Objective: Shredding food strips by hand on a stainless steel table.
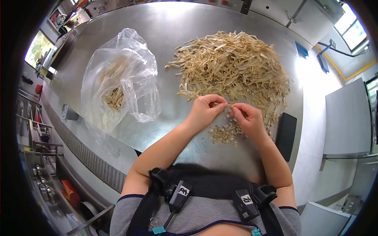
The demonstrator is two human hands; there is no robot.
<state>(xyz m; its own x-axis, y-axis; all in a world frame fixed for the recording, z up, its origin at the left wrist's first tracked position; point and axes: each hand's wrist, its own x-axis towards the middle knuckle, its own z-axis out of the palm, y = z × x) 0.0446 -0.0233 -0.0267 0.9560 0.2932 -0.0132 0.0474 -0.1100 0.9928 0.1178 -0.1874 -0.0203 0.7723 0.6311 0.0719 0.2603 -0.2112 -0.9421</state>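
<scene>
My left hand (206,111) and my right hand (250,118) meet at the near edge of a large heap of small dried fish (233,65). Between their fingertips is one small dried fish (230,106), pinched from both sides and mostly covered by the fingers. Below the hands, small broken bits of dried fish (221,134) lie scattered on the steel table. To the left stands a clear plastic bag (140,73), its mouth slack, with some dried fish (114,98) inside.
The stainless steel table (165,17) carries everything. A flat black slab-like object (286,136) lies by its right edge. Beyond the left edge are a grey bin (70,113), a floor drain grate (88,156) and metal shelving with pans (44,185). A person (61,22) is far off, upper left.
</scene>
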